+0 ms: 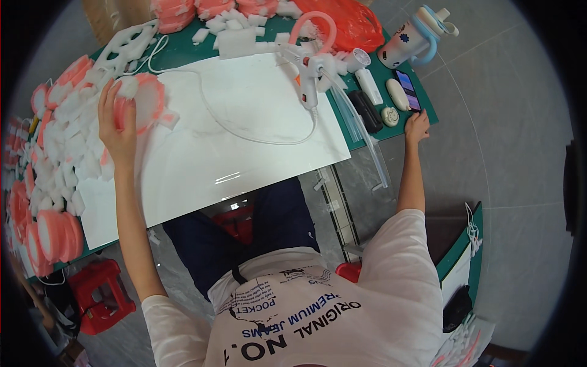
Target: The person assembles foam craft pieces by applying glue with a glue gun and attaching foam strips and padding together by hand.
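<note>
My left hand (119, 125) is at the table's left side, fingers and thumb curled around a round pink foam ring (150, 101) with a white middle. A white foam tuft (127, 87) shows at its fingertips. At the table's right edge, my right hand (417, 126) has its fingers bunched on the near end of a phone (406, 89) with a lit screen. A white hot glue gun (307, 79) stands on the white board (257, 122), its cord curving across. A pink ring (313, 30) is just behind it.
White foam pieces (61, 144) and pink rounds (58, 235) crowd the left. A red plastic bag (348, 24) and a tumbler (416, 38) stand at the back. A dark case (365, 111), small fan (367, 82) and clear glue sticks (367, 137) lie right. Red stool (101, 296) below.
</note>
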